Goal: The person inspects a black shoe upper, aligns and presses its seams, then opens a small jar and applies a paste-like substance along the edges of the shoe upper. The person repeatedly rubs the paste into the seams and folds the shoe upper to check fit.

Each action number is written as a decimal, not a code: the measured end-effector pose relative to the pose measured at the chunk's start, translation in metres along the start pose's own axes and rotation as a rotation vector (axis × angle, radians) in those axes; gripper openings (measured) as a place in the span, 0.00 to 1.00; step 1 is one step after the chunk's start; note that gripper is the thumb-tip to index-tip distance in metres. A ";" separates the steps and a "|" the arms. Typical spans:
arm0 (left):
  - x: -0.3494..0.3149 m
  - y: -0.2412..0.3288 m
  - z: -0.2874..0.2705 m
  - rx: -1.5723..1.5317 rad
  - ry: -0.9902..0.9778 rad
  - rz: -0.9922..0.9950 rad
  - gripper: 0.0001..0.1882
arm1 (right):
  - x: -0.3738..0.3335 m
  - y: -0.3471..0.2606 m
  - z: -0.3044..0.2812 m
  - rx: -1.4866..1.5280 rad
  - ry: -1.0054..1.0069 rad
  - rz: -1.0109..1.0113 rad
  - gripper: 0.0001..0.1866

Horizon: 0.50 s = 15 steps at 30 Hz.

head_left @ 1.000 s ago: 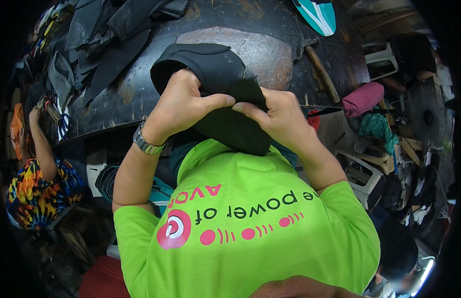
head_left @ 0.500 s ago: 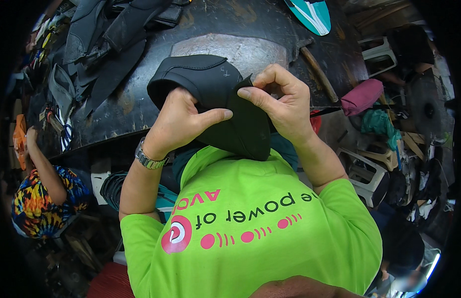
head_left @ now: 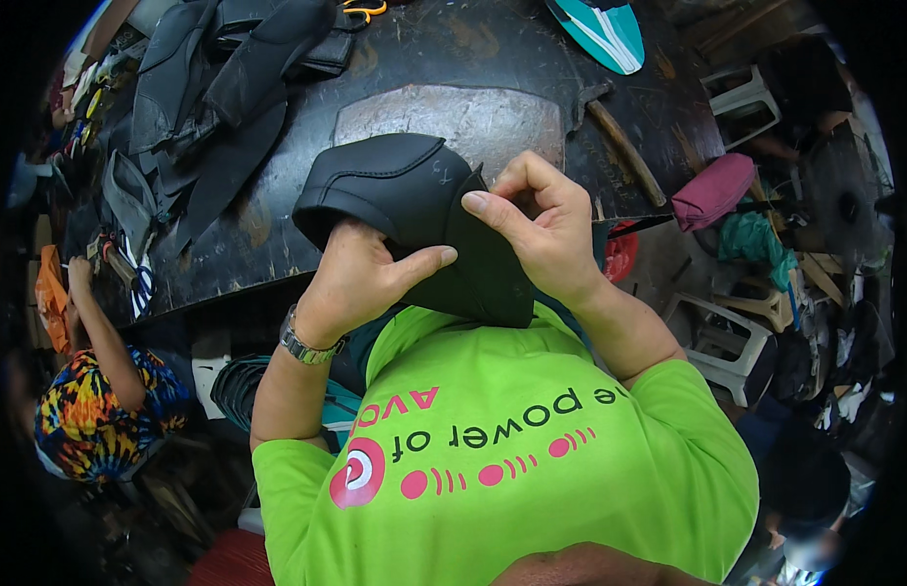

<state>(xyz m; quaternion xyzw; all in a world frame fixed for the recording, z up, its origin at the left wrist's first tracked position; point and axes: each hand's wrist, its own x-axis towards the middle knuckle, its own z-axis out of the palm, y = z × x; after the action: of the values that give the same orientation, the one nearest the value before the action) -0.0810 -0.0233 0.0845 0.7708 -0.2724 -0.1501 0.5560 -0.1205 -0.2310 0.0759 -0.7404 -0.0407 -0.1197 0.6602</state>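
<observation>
You've got the black leather shoe upper (head_left: 405,210) propped on your left hand (head_left: 361,278) so your right hand (head_left: 541,225) can pinch its edge.

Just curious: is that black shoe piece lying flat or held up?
Held up: both hands, left and right, grip the black shoe upper above the workbench.

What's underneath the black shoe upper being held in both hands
Beneath the black shoe upper lie the dark worktable and its pale worn patch. The left hand and right hand grip it from below; its inside and the table directly under it are covered.
</observation>
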 end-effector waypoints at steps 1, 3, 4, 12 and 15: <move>-0.001 -0.001 0.000 -0.009 0.001 -0.002 0.22 | 0.000 0.000 0.000 0.013 -0.008 0.021 0.12; -0.002 -0.001 0.001 0.006 0.004 0.001 0.23 | 0.000 0.000 0.000 0.037 -0.011 0.068 0.12; -0.002 -0.001 0.001 -0.017 0.004 -0.011 0.23 | 0.001 0.000 -0.001 0.047 -0.029 0.095 0.12; -0.002 0.003 0.000 -0.178 0.002 -0.070 0.23 | 0.021 0.004 0.002 0.395 -0.007 0.337 0.09; 0.001 0.004 0.000 -0.064 0.009 -0.002 0.24 | 0.021 0.009 0.006 0.674 -0.110 0.368 0.05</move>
<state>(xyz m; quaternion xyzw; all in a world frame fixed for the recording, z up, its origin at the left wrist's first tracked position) -0.0812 -0.0253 0.0888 0.7538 -0.2641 -0.1560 0.5812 -0.0972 -0.2285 0.0719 -0.4823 0.0207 0.0606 0.8737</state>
